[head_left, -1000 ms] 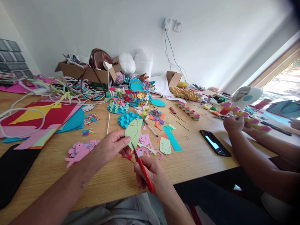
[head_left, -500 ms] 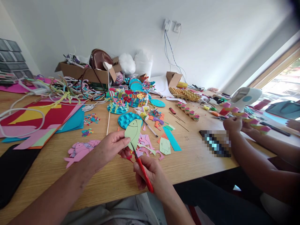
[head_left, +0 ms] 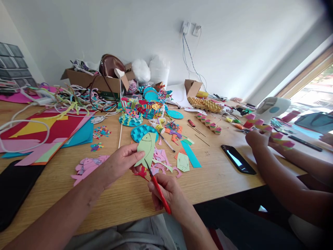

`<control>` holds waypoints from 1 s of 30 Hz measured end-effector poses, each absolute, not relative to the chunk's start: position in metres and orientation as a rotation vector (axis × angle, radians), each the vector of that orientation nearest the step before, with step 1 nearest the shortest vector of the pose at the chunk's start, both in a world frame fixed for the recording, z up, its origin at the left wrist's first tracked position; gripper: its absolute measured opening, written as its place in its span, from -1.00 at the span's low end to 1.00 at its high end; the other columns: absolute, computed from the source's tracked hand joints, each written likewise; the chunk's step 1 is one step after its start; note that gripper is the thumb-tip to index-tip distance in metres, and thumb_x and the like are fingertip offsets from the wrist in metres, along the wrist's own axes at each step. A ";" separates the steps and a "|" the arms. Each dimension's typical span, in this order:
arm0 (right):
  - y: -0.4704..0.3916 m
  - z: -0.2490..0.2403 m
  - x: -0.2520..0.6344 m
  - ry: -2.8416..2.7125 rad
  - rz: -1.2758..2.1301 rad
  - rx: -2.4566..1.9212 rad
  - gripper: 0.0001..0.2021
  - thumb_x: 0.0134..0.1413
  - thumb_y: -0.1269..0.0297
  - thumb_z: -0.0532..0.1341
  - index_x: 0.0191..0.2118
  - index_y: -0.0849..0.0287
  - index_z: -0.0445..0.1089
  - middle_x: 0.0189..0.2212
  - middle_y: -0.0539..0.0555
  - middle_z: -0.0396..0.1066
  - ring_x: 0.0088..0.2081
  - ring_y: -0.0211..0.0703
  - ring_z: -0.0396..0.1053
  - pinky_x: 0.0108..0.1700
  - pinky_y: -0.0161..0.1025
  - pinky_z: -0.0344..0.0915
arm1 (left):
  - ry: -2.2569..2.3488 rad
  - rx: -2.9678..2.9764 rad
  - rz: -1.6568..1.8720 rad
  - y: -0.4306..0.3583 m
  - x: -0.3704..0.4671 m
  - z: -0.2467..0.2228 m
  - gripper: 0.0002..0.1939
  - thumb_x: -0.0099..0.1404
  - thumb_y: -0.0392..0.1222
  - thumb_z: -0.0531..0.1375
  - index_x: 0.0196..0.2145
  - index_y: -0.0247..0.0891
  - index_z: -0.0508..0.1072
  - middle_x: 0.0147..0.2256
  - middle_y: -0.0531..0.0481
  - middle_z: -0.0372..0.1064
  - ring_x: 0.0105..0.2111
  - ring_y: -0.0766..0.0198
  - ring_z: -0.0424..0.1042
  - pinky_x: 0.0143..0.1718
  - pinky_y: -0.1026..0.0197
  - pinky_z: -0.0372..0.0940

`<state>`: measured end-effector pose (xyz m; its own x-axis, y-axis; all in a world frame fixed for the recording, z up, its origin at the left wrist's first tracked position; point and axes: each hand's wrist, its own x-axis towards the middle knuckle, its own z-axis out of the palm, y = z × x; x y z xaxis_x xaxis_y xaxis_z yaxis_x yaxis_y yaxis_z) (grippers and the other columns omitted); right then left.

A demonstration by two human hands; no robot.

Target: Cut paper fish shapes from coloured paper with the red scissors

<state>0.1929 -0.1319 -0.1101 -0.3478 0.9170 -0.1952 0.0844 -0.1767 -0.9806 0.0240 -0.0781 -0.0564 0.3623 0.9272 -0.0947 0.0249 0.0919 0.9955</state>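
Note:
My left hand (head_left: 127, 158) pinches a piece of light green paper (head_left: 147, 146) with a fish outline drawn on it. In my right hand (head_left: 166, 191) are red-handled scissors (head_left: 160, 194), their blades at the lower edge of the green paper. Beneath and beside the paper lie pink and lilac paper scraps (head_left: 161, 156) and a red scrap (head_left: 142, 172). Pink paper fish (head_left: 87, 166) are piled left of my left forearm. Another light green piece with a drawn fish (head_left: 183, 162) rests on the table to the right.
A blue paper strip (head_left: 191, 154), a pen (head_left: 169, 145) and a blue egg-carton disc (head_left: 142, 132) lie beyond my hands. Coloured sheets (head_left: 49, 132) and a black phone (head_left: 18, 187) are at left. At right, another phone (head_left: 238, 159) sits near a co-worker's hands (head_left: 258, 139), which hold a painted egg-carton strip.
My left hand and the green paper have shifted slightly left, and the paper has turned a little. The scissors remain almost in place at its lower edge.

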 end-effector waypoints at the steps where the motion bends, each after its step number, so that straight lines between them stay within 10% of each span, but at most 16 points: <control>1: -0.132 -0.110 0.193 -1.418 1.609 -1.201 -0.61 0.04 -0.06 0.18 -0.53 0.16 0.18 -0.75 -0.13 0.20 -0.72 -0.40 0.10 -0.66 -0.44 0.01 | 0.984 1.320 0.883 -0.077 0.023 -0.056 -0.78 0.09 -0.04 0.22 -0.48 -0.27 0.42 -0.57 0.11 0.30 -0.60 0.41 0.21 -0.56 0.36 0.13; 30: -0.135 -0.126 0.166 -1.074 1.652 -0.873 -0.49 -0.06 -0.24 0.17 -0.48 0.21 0.29 -0.80 -0.09 0.21 -0.79 -0.38 0.11 -0.73 -0.44 -0.01 | 0.859 0.859 1.153 -0.097 0.050 -0.077 -0.84 0.03 -0.20 0.30 -0.51 -0.25 0.36 -0.64 0.20 0.25 -0.61 0.45 0.18 -0.52 0.37 0.16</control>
